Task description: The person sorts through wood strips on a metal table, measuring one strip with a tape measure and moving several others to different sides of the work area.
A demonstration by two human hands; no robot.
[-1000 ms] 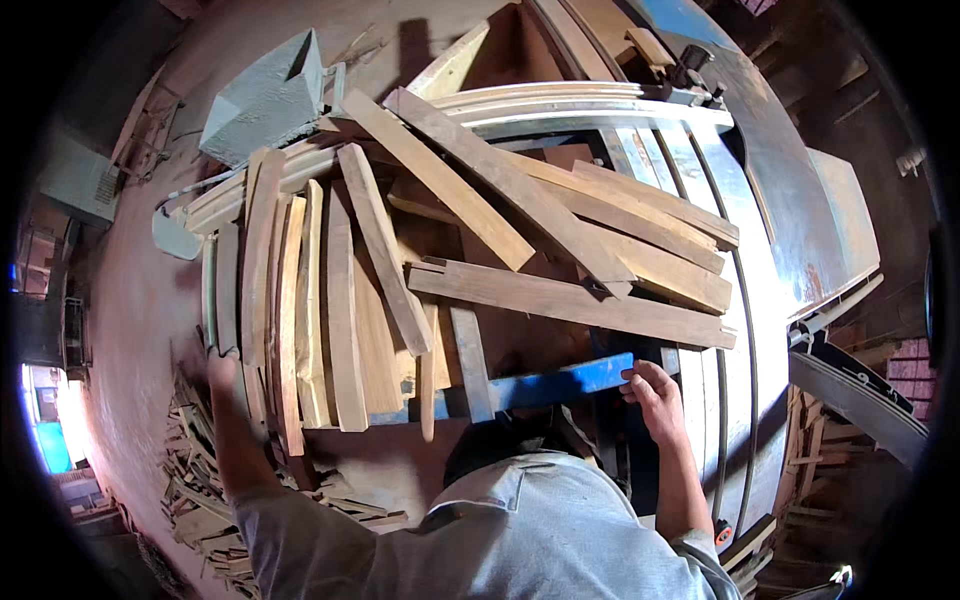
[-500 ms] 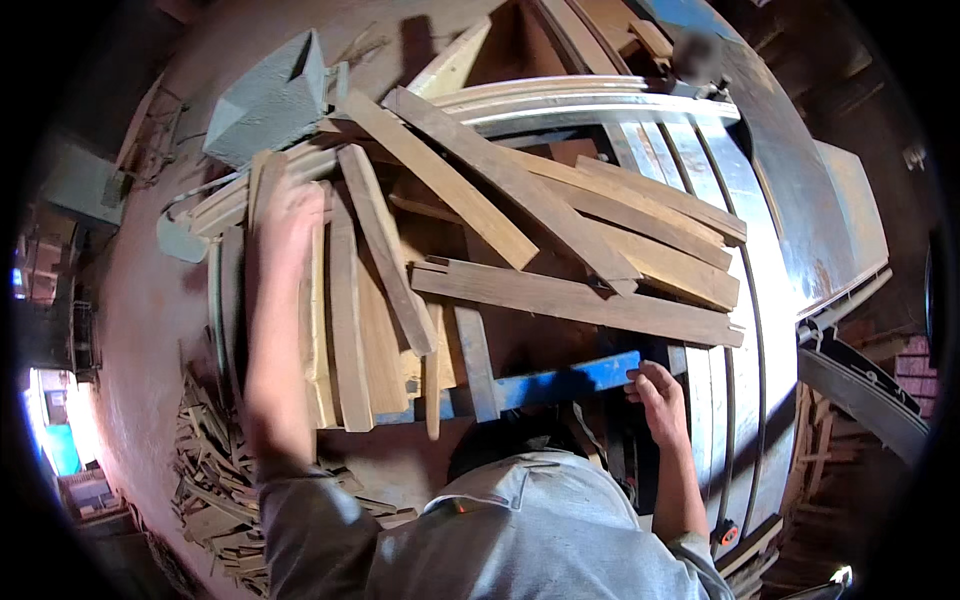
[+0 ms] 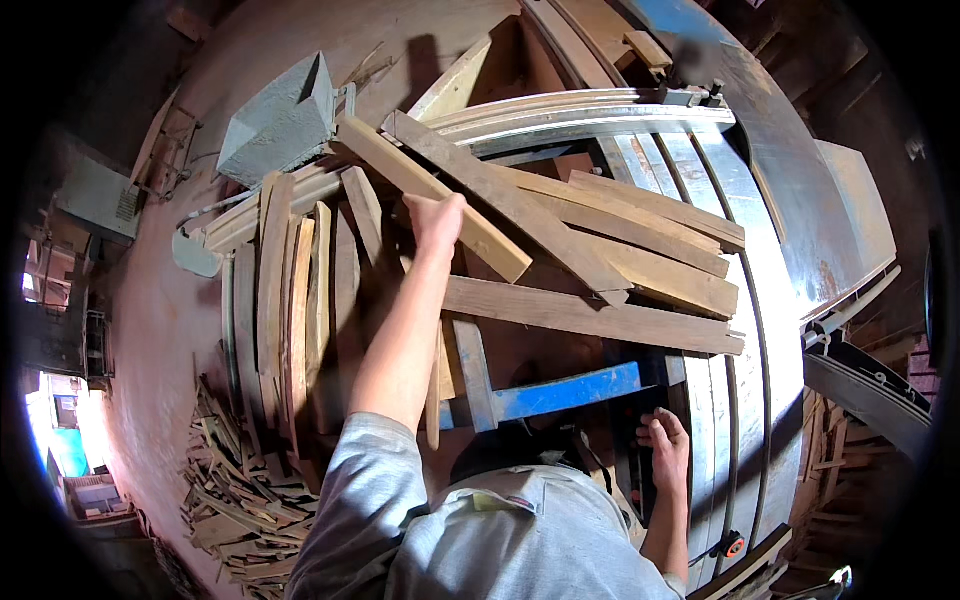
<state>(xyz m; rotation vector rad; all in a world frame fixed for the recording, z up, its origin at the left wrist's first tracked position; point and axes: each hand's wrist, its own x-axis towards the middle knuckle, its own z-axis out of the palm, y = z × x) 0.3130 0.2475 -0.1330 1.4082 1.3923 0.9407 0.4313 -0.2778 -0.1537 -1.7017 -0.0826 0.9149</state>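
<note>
My left hand (image 3: 437,220) is closed on the edge of a light-brown wooden strip (image 3: 490,250); the strip hides some fingers. The strip slants across the pile, its far end near the grey metal hopper. Beside it, a darker wooden board (image 3: 510,200) lies at a similar slant. Under these ends runs a long, notched brown board (image 3: 590,313). My right hand (image 3: 665,447) hangs beside the blue metal bar (image 3: 570,392), fingers loosely bent and apart, with nothing visible in them.
More strips (image 3: 275,300) lie side by side on the left. Several boards (image 3: 650,265) rest partly on the slotted metal table (image 3: 770,400) at right. A grey hopper (image 3: 275,120) stands at far left. Wood offcuts (image 3: 235,500) cover the floor at lower left.
My left hand has moved right from the left-hand strips to the light-brown strip. Those left strips lie shifted and fanned differently. My right hand has dropped slightly nearer to my body.
</note>
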